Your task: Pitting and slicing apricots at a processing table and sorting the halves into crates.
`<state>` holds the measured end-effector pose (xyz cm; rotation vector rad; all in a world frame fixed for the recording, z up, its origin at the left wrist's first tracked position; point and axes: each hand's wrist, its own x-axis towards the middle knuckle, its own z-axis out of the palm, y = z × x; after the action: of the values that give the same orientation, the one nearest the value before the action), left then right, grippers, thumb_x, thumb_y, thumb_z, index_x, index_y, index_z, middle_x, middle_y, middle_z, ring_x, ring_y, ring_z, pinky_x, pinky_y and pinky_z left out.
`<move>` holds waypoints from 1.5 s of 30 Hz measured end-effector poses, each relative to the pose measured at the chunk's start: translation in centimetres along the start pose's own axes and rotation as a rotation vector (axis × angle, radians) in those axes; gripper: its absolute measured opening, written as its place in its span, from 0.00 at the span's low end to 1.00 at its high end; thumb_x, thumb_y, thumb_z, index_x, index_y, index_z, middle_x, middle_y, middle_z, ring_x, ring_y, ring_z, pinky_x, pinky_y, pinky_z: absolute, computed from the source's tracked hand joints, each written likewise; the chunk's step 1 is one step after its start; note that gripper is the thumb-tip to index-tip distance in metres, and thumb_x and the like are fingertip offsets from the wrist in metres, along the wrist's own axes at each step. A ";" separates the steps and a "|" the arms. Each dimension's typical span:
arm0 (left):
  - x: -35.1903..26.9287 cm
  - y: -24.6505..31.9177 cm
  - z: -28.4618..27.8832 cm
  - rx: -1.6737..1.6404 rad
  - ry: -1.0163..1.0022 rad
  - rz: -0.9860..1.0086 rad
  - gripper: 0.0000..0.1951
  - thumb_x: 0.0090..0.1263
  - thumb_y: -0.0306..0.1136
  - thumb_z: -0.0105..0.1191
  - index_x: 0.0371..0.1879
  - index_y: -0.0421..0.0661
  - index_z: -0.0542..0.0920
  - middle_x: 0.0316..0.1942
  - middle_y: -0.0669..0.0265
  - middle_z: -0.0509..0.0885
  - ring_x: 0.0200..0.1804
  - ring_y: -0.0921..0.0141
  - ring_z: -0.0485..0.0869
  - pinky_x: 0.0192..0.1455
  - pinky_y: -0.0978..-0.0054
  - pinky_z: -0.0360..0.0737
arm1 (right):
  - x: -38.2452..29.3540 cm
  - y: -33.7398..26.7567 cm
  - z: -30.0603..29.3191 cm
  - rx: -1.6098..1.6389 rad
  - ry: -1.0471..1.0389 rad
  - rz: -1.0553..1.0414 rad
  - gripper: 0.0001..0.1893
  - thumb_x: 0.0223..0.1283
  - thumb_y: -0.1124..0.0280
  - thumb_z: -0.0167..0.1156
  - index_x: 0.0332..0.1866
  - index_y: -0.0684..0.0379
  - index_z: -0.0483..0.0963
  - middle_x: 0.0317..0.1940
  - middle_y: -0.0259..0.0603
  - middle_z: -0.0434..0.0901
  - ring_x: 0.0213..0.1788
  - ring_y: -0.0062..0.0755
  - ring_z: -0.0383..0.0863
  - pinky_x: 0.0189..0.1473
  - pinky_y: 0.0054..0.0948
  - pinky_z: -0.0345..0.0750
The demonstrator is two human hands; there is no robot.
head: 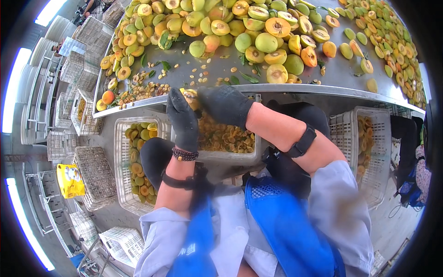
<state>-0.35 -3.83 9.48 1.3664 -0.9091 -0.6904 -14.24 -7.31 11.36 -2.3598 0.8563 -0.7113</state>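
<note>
My left hand (182, 119), in a black glove, holds a halved yellow stone fruit (189, 97) just off the front rim of the metal table. Close by on its right is my right hand (226, 105), also gloved in black, with fingers curled and blurred by motion. Whether it grips a tool is hidden. Below both hands stands a white plastic crate (230, 157) with many small yellow-brown fruit pieces (235, 138) inside. Ahead, halved green and orange stone fruits (277, 27) lie heaped on the metal table (221, 71).
The table's raised metal rim (297, 89) runs across in front of me. Pits and scraps (145, 86) lie along it. A crate of fruit halves (119, 159) stands at my left, another crate (373, 166) at my right. Stacked crates (95, 176) are farther left. Part of another person (420, 173) shows far right.
</note>
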 end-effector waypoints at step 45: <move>-0.7 3.3 1.4 -0.181 0.047 -0.154 0.27 0.71 0.53 0.45 0.49 0.36 0.73 0.39 0.54 0.79 0.38 0.63 0.78 0.41 0.67 0.76 | -4.4 -2.4 -3.2 1.291 -0.209 0.295 0.09 0.60 0.65 0.59 0.35 0.60 0.72 0.16 0.31 0.69 0.14 0.17 0.66 0.15 0.21 0.65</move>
<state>-2.19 -3.60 12.60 1.2942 -0.6919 -0.8346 -18.18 -3.63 13.91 -1.0932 0.3966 -0.5907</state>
